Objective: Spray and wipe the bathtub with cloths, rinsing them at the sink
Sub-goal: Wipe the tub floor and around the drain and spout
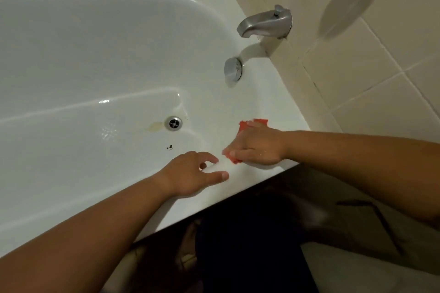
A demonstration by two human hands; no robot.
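Cloth (261, 123), red, sits under the R hand (256, 147) on the tub's (100, 38) near corner at the spout (265, 22) end, partly on the rim and partly on the inner slope. Red shows past the fingertips on the far side and again by the thumb edge on the near side, so its long axis prob. runs away from the person, in line w/ the fingers.

R fingers lie fairly flat over it, pressing down rather than bunching it, as far as I can tell. L hand (190, 173) rests on the rim just left of the cloth, holding nothing, fingers loosely spread and thumb out, not touching the red.

Step in hand looks like wiping the rim and corner. Key relation for the next stroke: a yellowish stain (153, 127) beside the drain (173, 123) and some dark specks (169, 147) lie left of the cloth and down on the tub floor, well apart from it. The cloth hand must sweep leftward and downslope, passing beyond the L fingertips. L hand is about as near the specks but has no cloth. No spray bottle or sink in view.
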